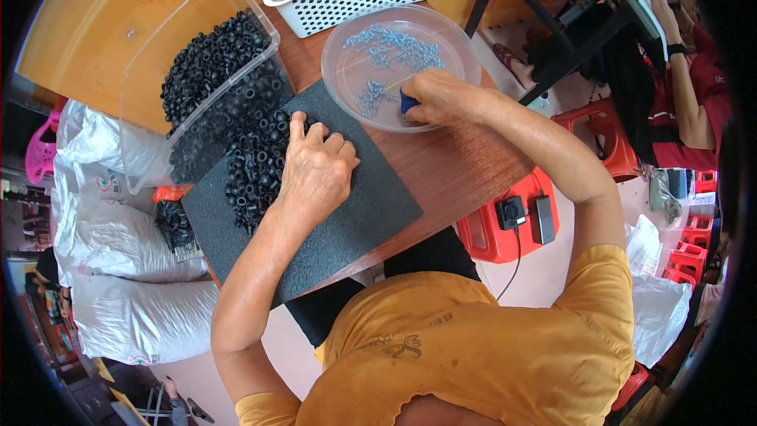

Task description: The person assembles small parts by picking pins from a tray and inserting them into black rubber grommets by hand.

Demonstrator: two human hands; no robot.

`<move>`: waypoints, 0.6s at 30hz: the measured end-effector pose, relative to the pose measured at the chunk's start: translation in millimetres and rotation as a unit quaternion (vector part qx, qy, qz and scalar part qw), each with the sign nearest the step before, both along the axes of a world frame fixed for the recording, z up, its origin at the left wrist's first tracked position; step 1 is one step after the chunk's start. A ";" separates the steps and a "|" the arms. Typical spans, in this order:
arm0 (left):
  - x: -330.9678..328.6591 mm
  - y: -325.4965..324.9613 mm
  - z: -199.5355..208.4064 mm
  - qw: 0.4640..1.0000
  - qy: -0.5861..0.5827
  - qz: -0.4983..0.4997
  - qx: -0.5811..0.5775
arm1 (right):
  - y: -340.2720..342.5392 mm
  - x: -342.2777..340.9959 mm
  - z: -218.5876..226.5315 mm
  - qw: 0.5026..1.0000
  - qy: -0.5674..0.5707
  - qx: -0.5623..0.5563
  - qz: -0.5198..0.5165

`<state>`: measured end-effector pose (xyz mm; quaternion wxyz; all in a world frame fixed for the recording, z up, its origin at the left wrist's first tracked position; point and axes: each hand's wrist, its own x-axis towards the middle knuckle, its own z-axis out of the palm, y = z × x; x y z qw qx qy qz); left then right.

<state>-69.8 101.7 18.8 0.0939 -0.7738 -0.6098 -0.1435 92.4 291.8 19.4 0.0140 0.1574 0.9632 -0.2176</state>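
On one dark mat (374,209), one heap of black parts (251,166), too many to count, is touched by the left hand (319,170), fingers curled; whether any is gripped cannot be told. One blue-handled tool (408,102) is gripped by the right hand (443,98) over one round tub (453,63), beyond the mat's right part. One clear bin (146,122) is seen left of the mat.

Here's the heap of black rings (254,170), small and loose, tumbled at all angles on the dark mat (378,201), the left hand (319,170) resting over its right edge. Across at the shallow clear tub (344,71), blue-grey bits (406,49) lie scattered in patches, and the right hand (440,99) grips a dark blue thing (408,102), mostly hidden, over the near side.
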 end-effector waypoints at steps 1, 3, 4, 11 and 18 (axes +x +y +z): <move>2.3 -1.1 -1.8 0.999 -0.027 -0.013 0.018 | 1.1 1.1 -5.1 0.999 0.029 0.038 0.017; 4.7 -2.9 -2.0 1.000 -0.013 -0.009 0.010 | 4.3 0.6 -13.6 0.997 0.041 0.062 0.025; 5.4 -4.3 -2.2 1.000 0.002 -0.006 0.004 | 5.3 0.0 -15.7 0.994 0.054 0.088 0.033; 9.1 -22.4 -7.6 0.999 0.019 -0.015 0.031 | -1.9 -5.0 -15.0 0.996 0.035 0.081 0.017; 47.8 -58.1 -7.7 0.990 -0.031 -0.029 0.135 | -16.7 3.7 -4.6 0.982 0.161 0.070 -0.073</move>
